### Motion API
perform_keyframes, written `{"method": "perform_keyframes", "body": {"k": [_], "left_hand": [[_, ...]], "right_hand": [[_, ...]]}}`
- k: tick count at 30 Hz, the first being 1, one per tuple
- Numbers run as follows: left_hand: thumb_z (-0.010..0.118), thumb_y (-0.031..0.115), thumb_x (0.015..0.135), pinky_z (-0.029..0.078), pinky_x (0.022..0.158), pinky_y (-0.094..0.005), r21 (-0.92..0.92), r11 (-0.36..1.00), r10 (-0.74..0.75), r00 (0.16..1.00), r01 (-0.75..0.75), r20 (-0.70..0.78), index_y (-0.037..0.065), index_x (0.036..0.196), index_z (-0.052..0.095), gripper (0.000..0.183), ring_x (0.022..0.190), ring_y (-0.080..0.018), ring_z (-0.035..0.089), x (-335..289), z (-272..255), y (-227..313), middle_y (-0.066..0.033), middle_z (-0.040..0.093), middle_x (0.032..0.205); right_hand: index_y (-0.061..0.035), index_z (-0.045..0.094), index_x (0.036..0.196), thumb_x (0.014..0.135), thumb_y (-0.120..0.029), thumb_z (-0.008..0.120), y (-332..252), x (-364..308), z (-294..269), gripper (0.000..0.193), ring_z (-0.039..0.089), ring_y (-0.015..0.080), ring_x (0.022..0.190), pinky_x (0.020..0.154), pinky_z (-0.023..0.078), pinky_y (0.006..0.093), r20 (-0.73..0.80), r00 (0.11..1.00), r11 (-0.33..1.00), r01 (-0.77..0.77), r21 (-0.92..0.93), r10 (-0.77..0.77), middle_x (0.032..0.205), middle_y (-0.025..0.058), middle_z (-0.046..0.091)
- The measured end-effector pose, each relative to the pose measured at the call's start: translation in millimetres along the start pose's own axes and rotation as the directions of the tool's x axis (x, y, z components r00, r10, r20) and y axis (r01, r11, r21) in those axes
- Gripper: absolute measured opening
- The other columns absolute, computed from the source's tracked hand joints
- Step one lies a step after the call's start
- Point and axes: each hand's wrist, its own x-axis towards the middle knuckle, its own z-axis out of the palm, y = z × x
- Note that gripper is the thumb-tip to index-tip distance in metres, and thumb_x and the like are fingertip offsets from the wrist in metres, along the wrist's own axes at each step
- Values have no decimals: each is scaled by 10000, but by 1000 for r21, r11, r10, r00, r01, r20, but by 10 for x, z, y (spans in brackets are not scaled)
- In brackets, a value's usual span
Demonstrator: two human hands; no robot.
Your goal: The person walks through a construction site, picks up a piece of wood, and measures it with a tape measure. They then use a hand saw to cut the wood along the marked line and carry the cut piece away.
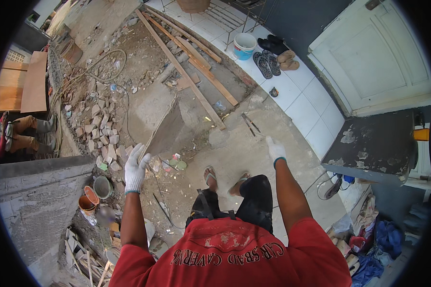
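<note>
My left hand (138, 170), in a white knit glove, is raised at left of centre. A long, thin tan strip (162, 120) slants up and away from its fingers, which appear closed on the near end; its material is unclear. Out to the right, my right hand (276, 149) wears a matching glove, fingers pressed together. Whatever it pinches, if anything, is too small to make out. Just beyond its fingertips, dark long-handled pincers (250, 125) show against the concrete with their handles apart; I cannot tell whether they touch the hand.
Long wooden planks (187, 71) lie ahead, near broken stones (100, 124) and a looped hose (115, 64). On the tiled step (304, 105) are a paint bucket (244, 46) and footwear (268, 64). Another person's legs (26, 131) show at far left, above a low wall (38, 191).
</note>
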Motion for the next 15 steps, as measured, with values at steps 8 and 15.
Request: {"method": "perform_keyframes", "body": {"k": [8, 15], "left_hand": [[805, 373, 1019, 573, 1091, -422, -602, 553, -523, 802, 576, 287, 36, 1600, 565, 713, 1298, -324, 689, 119, 316, 452, -179, 532, 1656], [699, 221, 1075, 699, 839, -389, -933, 122, -964, 265, 338, -31, 5, 1412, 633, 405, 1032, -299, 761, 287, 1733, 962, -161, 735, 1255]], "right_hand": [[-65, 373, 1683, 947, -673, 665, -1372, 2099, -517, 999, 633, 454, 1375, 1147, 488, 542, 77, 994, 830, 103, -549, -72, 1557, 293, 586], [-139, 96, 1770, 818, -581, 849, -979, 4594, -216, 1291, 646, 481, 1349, 1103, 535, 557, 167, 986, 642, 124, -757, 6, 1785, 257, 259]]}}
